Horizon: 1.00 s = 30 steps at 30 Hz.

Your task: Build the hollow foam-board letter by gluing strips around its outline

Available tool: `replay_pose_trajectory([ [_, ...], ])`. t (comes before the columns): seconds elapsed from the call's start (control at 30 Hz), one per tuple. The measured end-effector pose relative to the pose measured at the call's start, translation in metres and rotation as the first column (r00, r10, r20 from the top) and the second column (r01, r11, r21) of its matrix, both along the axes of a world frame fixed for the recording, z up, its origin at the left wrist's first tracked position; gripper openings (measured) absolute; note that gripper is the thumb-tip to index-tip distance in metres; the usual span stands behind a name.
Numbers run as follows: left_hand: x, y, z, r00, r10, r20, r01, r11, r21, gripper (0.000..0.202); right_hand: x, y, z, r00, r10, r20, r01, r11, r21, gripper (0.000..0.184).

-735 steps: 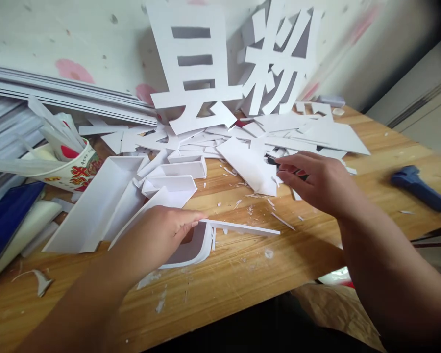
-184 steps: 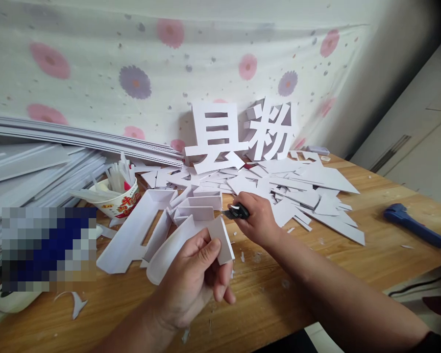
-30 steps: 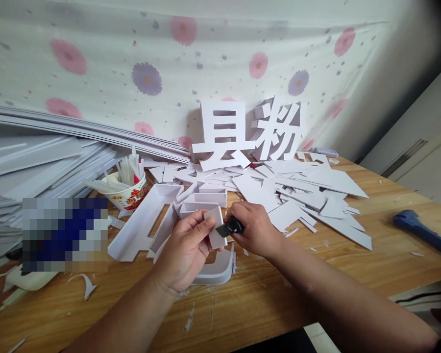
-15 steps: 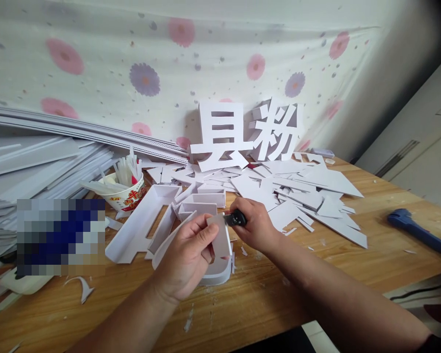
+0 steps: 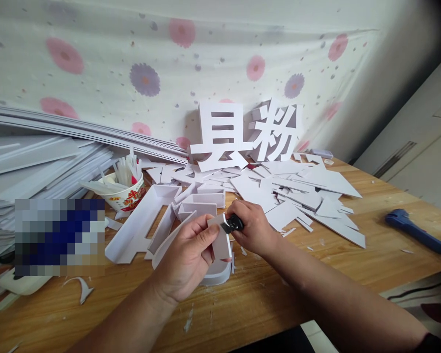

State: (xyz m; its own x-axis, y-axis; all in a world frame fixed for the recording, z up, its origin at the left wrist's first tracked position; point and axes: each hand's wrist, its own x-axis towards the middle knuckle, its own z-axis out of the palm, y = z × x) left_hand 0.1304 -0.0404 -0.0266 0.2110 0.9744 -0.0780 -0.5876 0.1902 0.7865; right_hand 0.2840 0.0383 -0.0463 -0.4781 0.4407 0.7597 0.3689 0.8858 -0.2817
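Between thumb and fingers, my left hand [image 5: 191, 257] grips a small white foam board piece [image 5: 221, 247], held up above the table. My right hand [image 5: 252, 228] is closed around a black utility knife [image 5: 235, 223], whose tip end meets the upper right edge of the piece. The blade itself is hard to make out. Below and behind my left hand lies a white hollow letter form [image 5: 132, 235] with raised side walls and a rounded corner; my hand and the piece hide part of it.
Two white raised characters [image 5: 220, 132] stand at the back. White board offcuts [image 5: 297, 186] spread in front of them. A paper cup [image 5: 127, 193] of sticks stands left, near stacked white strips [image 5: 51, 162]. A blue-handled tool [image 5: 419, 230] lies at right on the wooden table [image 5: 242, 304].
The knife in my right hand has moved slightly left and down across the piece's upper edge. The piece has tilted a little in my left hand.
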Motion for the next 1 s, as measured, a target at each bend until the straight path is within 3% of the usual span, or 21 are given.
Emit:
replay_pose_trajectory([
  [0.2, 0.0, -0.001, 0.006, 0.999, -0.004, -0.051, 0.003, 1.0, -0.009, 0.025, 0.001, -0.001, 0.0, 1.0, 0.024, -0.005, -0.024, 1.0, -0.003, 0.007],
  [0.3, 0.001, -0.003, 0.005, 0.993, -0.054, -0.105, 0.053, 0.999, -0.005, 0.028, 0.001, 0.006, -0.006, 0.999, -0.053, -0.01, 0.051, 0.989, -0.137, 0.004],
  [0.4, 0.003, -0.005, 0.003, 0.976, -0.132, -0.172, 0.132, 0.991, -0.012, 0.033, 0.001, 0.017, -0.011, 0.986, -0.167, -0.022, 0.153, 0.942, -0.298, 0.006],
  [0.5, 0.002, -0.003, 0.002, 0.972, -0.06, -0.226, 0.062, 0.998, 0.001, 0.032, 0.001, 0.022, -0.011, 0.978, -0.206, -0.042, 0.178, 0.918, -0.355, 0.014],
  [0.6, -0.001, 0.002, 0.003, 0.948, 0.057, -0.312, -0.043, 0.998, 0.05, 0.029, 0.0, 0.018, -0.005, 0.979, -0.15, -0.136, 0.071, 0.885, -0.461, 0.025],
  [0.73, -0.004, 0.008, 0.001, 0.893, 0.123, -0.434, -0.098, 0.992, 0.081, 0.029, 0.0, 0.007, 0.006, 0.945, 0.047, -0.323, -0.25, 0.741, -0.623, 0.027],
  [0.8, -0.004, 0.01, 0.0, 0.869, 0.125, -0.478, -0.102, 0.992, 0.074, 0.031, 0.0, 0.002, 0.008, 0.923, 0.13, -0.363, -0.352, 0.666, -0.657, 0.029],
  [1.0, -0.003, 0.009, -0.004, 0.918, 0.069, -0.391, -0.049, 0.997, 0.059, 0.037, 0.002, -0.005, 0.002, 0.904, 0.109, -0.412, -0.408, 0.506, -0.76, 0.031],
])
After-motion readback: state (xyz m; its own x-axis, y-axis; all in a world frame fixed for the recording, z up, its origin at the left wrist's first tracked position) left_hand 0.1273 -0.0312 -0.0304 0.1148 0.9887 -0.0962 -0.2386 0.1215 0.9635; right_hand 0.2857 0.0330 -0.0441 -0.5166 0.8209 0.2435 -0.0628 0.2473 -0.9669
